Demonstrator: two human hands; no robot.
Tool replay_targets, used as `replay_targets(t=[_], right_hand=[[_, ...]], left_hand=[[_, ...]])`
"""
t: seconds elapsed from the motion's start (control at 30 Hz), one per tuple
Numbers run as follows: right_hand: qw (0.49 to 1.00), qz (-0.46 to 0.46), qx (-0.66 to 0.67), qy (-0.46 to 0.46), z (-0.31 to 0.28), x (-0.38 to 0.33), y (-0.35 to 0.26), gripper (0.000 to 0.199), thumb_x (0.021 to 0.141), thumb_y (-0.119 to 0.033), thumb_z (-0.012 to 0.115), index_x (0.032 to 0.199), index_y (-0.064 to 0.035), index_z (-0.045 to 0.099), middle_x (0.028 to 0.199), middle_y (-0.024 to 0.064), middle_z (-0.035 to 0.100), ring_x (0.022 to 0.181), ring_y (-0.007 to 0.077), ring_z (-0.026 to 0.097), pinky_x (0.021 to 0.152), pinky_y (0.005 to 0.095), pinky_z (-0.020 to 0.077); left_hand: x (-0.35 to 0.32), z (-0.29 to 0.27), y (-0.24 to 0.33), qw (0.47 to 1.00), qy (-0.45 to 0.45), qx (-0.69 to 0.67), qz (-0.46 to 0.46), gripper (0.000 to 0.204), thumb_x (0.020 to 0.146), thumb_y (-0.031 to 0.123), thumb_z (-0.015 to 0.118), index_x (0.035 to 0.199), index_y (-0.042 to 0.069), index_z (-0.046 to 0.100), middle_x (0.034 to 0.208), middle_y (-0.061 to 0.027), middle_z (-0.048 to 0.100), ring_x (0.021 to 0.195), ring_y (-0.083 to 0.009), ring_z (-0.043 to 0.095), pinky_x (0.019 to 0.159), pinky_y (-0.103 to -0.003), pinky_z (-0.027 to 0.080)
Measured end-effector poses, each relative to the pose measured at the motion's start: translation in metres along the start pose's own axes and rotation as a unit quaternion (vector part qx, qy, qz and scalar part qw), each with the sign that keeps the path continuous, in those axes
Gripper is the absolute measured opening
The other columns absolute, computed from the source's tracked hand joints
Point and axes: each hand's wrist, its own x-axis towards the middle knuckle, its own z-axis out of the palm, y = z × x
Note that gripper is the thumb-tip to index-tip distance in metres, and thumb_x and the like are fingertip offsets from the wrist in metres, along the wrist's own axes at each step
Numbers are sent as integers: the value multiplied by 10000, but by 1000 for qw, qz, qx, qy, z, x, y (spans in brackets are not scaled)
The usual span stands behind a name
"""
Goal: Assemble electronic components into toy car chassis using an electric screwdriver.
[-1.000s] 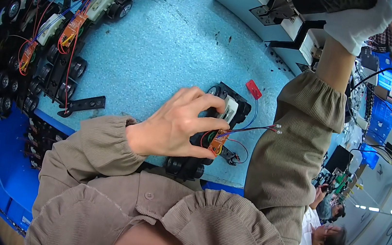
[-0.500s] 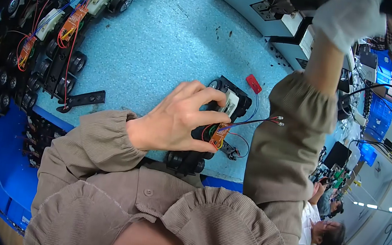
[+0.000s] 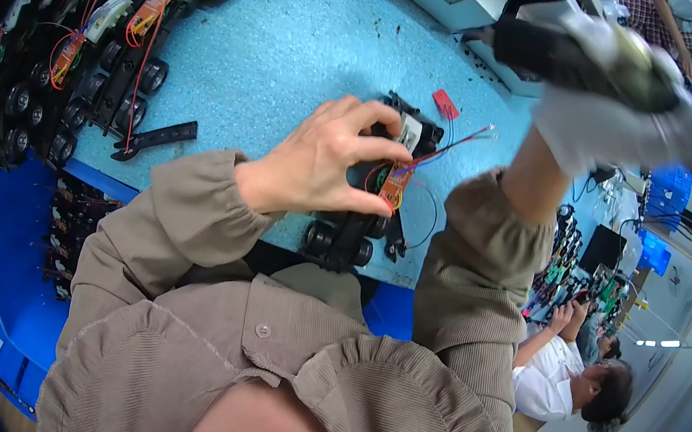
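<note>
Moved since before: right hand [image 3: 628, 134], white-gloved and blurry, now nearer to the truck base [image 3: 353, 226], up and to its right, closed around a long black tool [image 3: 547, 55]. Left hand [image 3: 327, 158]: bare, reaching over the truck base from its left side, half open like a letter C, with hold of it by thumb and fingertips. On top of the truck base, between thumb and pointing finger: an orange board [image 3: 396, 186]. Poking out to its right: thin wires [image 3: 458, 146]. Just past its far right corner: a red piece [image 3: 445, 104]. Well to its left: more truck bases [image 3: 115, 93].
</note>
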Motion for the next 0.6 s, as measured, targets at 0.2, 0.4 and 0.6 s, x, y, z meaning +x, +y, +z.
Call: replay_targets(t=[0.2,0.4,0.6], right_hand=[[968,61,-61,-236,-26,-68,-59,483,756,-550,564,904,-91,539,697,56,541,534,204,542,601,383,473],[970,54,-173,-162,-59,-99,-56,558,689,-659,569,787,-111,533,592,18,524,474,165,550,529,342,478],[974,45,-168,-145,-68,-106,-38,559,718,-653,546,783,-98,529,591,37,514,472,186,538,512,362,459]], left_hand=[[1,-4,-1,999,-31,-18,1,528,586,214,814,1056,63,628,1093,-97,503,926,-243,484,818,-339,409],[5,4,-5,999,-22,-22,-7,482,596,263,803,1022,100,648,1051,-69,525,942,-261,495,836,-361,401],[3,3,-6,998,-49,-39,4,536,600,177,813,1087,60,622,1112,-81,485,924,-212,457,834,-327,394]])
